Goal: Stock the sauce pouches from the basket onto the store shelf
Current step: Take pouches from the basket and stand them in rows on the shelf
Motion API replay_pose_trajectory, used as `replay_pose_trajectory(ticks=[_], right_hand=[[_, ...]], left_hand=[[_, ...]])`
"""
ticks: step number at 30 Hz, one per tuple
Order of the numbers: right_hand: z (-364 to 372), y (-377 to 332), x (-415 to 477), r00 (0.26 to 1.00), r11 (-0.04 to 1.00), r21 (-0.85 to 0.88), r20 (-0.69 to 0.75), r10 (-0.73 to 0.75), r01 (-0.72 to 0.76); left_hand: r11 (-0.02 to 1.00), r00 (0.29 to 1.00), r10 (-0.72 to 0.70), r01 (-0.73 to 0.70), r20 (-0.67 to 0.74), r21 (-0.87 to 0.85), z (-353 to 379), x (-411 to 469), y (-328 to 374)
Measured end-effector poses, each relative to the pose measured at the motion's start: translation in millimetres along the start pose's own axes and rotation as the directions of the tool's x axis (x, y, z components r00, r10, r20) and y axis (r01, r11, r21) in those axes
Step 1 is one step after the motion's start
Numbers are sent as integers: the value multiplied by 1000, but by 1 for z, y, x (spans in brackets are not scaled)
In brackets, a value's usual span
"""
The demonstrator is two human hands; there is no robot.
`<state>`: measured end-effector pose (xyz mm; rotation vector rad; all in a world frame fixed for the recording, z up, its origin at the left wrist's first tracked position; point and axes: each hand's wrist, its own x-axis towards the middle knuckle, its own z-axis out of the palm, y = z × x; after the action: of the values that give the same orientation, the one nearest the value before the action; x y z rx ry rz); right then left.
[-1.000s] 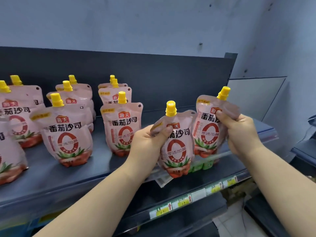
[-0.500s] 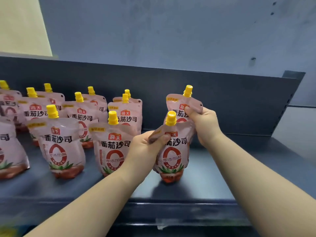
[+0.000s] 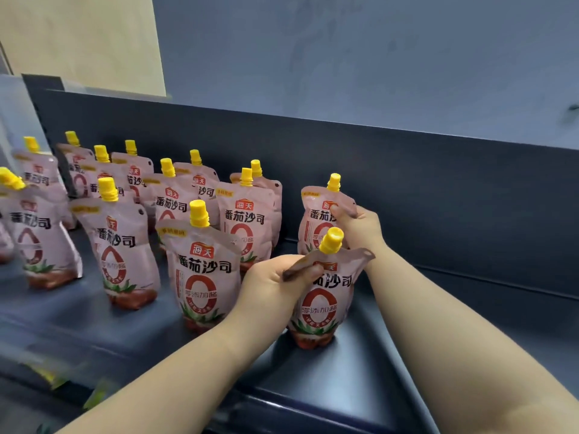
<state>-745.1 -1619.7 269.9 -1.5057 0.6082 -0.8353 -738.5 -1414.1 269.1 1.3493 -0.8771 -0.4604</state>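
**Q:** What is the left hand [image 3: 272, 280] doing?

**A:** Its grip is pinched on the folded top-left corner of a pink plastic sauce pouch with a yellow screw cap [image 3: 319, 308], with the thumb on top. The pouch stands upright with its base on the dark grey metal shelf [image 3: 360, 371], towards the front edge.

**Q:** And the right hand [image 3: 360, 228]?

**A:** Its grip is curled round the upper right edge of a 2nd pink pouch [image 3: 313, 220], also yellow-capped. That pouch stands upright directly behind the 1st, close to the shelf's dark back panel [image 3: 438, 189]. Its base is hidden by the front pouch.

**Q:** What else is on the shelf?

**A:** Matching pouches [image 3: 200, 270] stand in rows to the left, each printed with black Chinese characters and a large red ring. The nearest one is just beside the left hand. The far-left ones are blurred. A blue-grey wall [image 3: 344, 57] rises behind the shelf, with a beige panel [image 3: 87, 42] at upper left.
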Motion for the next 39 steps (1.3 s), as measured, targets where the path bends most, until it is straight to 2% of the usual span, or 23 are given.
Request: replay_pose_trajectory(ticks=[4, 11, 15, 17, 18, 21, 23, 25, 27, 29, 31, 33, 35, 39], right_hand=[[-4, 1, 9, 1000, 999, 43, 0, 12, -12], [-10, -5, 16, 995, 999, -53, 95, 9, -4], [-25, -10, 20, 988, 989, -103, 121, -94, 106], [-32, -11, 20, 983, 978, -154, 139, -121, 142], [-35, -12, 19, 981, 971, -187, 151, -124, 151], [-44, -15, 10, 971, 918, -325, 148, -190, 229], [-47, -18, 0, 936, 838, -427, 66, -347, 340], [-49, -25, -18, 865, 793, -404, -7, -502, 456], [-50, -29, -36, 856, 832, -208, 58, -514, 514], [-53, -28, -51, 880, 905, -21, 247, -406, 424], [-55, -21, -56, 885, 935, -71, 356, -301, 347], [-53, -15, -52, 903, 917, -173, 312, -295, 360], [-49, -15, -49, 914, 909, -187, 247, -323, 372], [-41, -16, -40, 917, 898, -238, 249, -312, 370]], left_hand=[[999, 999, -1, 3, -48, 46, 4, 1, 0], [996, 997, 48, -44, -54, 80, 9, 2, 1], [954, 995, 94, -84, -22, 287, 6, 4, 17], [873, 995, 98, -96, 21, 478, 3, 9, 31], [799, 993, 97, -114, 60, 590, 2, 12, 39], [498, 976, 47, -206, 211, 843, 0, 24, 60], [345, 969, -3, -231, 247, 910, 3, 35, 68], [255, 969, -34, -227, 243, 940, 7, 47, 70], [239, 975, -67, -192, 213, 952, 12, 60, 70], [225, 977, -95, -165, 190, 960, 17, 71, 71], [186, 976, -133, -145, 171, 972, 21, 80, 73], [155, 978, -140, -135, 157, 979, 25, 90, 74], [161, 979, -143, -119, 142, 980, 27, 99, 73], [174, 983, -155, -68, 96, 982, 23, 111, 67]])
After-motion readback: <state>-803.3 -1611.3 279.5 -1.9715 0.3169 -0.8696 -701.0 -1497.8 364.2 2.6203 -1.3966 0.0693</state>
